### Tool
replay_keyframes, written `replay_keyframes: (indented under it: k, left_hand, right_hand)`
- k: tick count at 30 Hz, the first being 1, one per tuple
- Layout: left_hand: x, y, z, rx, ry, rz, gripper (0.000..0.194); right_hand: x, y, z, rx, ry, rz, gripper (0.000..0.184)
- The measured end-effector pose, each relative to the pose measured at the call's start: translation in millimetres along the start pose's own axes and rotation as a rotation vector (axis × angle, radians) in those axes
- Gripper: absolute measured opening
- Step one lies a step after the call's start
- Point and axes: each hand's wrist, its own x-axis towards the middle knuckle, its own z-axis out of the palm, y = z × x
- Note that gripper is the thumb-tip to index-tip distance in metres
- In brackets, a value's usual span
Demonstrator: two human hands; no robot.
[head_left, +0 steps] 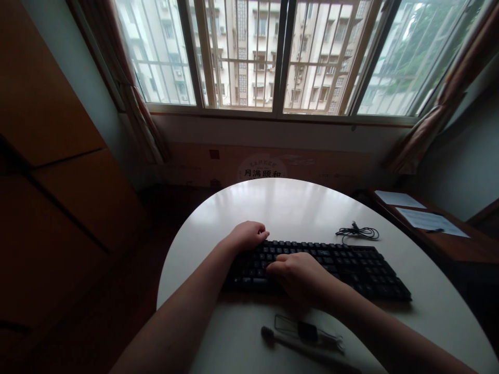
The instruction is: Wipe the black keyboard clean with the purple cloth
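Observation:
A black keyboard [351, 262] lies across the white round table [280, 208]. My left hand [249, 235] rests at the keyboard's far left corner, fingers curled down over the edge. My right hand [298, 272] lies on the keys of the left half, fingers bent and pressed together on a key; what they pinch, if anything, is hidden. The keyboard's coiled black cable [356, 232] lies just behind it.
A wire keycap puller [307, 331] and a small brush [296, 345] lie near the table's front edge. A wooden side desk [448, 244] with papers [429, 219] stands at right. Barred windows [273, 52] fill the back wall; a wooden cabinet [58, 171] stands left.

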Motion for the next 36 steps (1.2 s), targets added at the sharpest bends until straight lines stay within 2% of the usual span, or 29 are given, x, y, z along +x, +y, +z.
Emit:
replay_keyframes:
  k: [8,19,28,36]
  left_hand:
    - [-1,2,-1.6,0.028,-0.008,-0.004,0.033]
    - [0,-1,-0.4,0.034,-0.016,0.000,0.034]
    - [-1,1,-2.4,0.024,-0.024,-0.013,0.035]
    - [1,-1,-0.1,0.039,-0.019,-0.006,0.035]
  right_hand:
    - [-5,-2,-5,-0.031,0.010,-0.001,0.020]
    - [2,-4,7,-0.031,0.054,0.024,0.020]
    - [-7,-5,-1,0.009,0.016,-0.003,0.018]
    - [3,-8,10,-0.011,0.093,0.058,0.020]
